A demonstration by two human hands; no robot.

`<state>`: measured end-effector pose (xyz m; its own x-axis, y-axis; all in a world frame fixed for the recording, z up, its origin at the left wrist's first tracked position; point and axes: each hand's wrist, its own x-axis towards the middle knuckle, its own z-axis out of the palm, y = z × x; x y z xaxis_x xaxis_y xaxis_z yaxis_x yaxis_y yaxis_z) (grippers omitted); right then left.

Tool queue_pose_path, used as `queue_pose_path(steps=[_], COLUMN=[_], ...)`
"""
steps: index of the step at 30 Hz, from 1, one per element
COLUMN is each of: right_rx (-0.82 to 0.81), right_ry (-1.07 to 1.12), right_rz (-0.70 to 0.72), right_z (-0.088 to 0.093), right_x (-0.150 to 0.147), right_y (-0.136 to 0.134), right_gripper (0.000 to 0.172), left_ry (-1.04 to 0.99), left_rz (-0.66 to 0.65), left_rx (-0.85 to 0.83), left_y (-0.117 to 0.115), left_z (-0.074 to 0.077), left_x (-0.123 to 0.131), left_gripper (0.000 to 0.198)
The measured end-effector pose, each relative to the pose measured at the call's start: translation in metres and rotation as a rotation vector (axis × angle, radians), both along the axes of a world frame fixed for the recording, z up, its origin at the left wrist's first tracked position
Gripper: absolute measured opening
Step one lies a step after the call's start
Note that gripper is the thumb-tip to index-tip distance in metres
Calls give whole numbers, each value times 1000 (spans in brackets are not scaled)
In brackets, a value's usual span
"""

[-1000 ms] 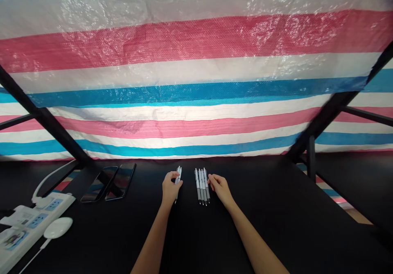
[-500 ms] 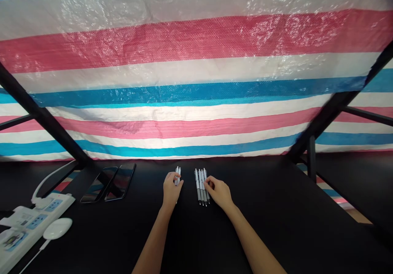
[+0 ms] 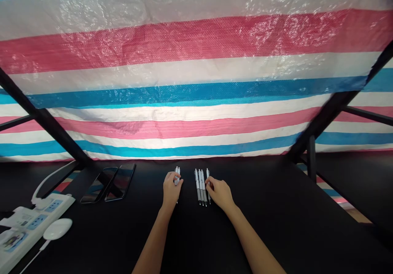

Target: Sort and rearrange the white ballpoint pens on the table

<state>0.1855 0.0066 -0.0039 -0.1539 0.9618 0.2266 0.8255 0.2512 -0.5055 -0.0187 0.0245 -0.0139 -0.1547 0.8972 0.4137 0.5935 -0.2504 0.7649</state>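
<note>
Gripping at least two white click pens [image 3: 177, 182] in the left hand [image 3: 171, 189], near the far edge of the black surface [image 3: 123, 237]. Pinching a white-and-grey click pen [image 3: 208, 173] in the right hand [image 3: 220, 192], apart from the left and just beside a row of three matching pens [image 3: 201, 188]. Sharing the surface with two smartphones [image 3: 92, 192] toward the far left corner.
</note>
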Motion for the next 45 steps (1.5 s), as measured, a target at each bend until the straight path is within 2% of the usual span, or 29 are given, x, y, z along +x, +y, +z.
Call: queue_pose_path(steps=[9, 15, 22, 24, 26, 29, 32, 34, 37, 45], right_rx=[23, -27, -69, -122, -273, -506, -603, -615, -608, -527], right_ry=[-28, 86, 450, 654, 883, 1093, 1223, 1275, 1300, 1510], right_rz=[11, -26, -76, -6, 126, 293, 350, 353, 347, 323], right_z=[-3, 2, 1, 3, 6, 13, 19, 20, 18, 12], right_x=[1, 3, 7, 7, 6, 3, 2, 3, 4, 8], right_y=[0, -1, 2, 3, 2, -3, -7, -8, -7, -1], right_gripper=[12, 13, 14, 15, 17, 15, 10, 8, 9, 26], left_ry=[71, 145, 163, 161, 168, 244, 387, 426, 433, 324], left_rz=[11, 28, 31, 27, 6, -109, -348, -431, -457, -351], left_rx=[13, 19, 99, 131, 169, 223, 264, 272, 293, 288], left_y=[0, -1, -2, -4, -7, -14, -23, -26, -27, -25], left_z=[1, 0, 4, 6, 9, 16, 22, 25, 25, 25], left_x=[0, 0, 3, 6, 10, 16, 24, 29, 33, 29], left_gripper=[7, 6, 4, 5, 8, 24, 39, 36, 26, 20])
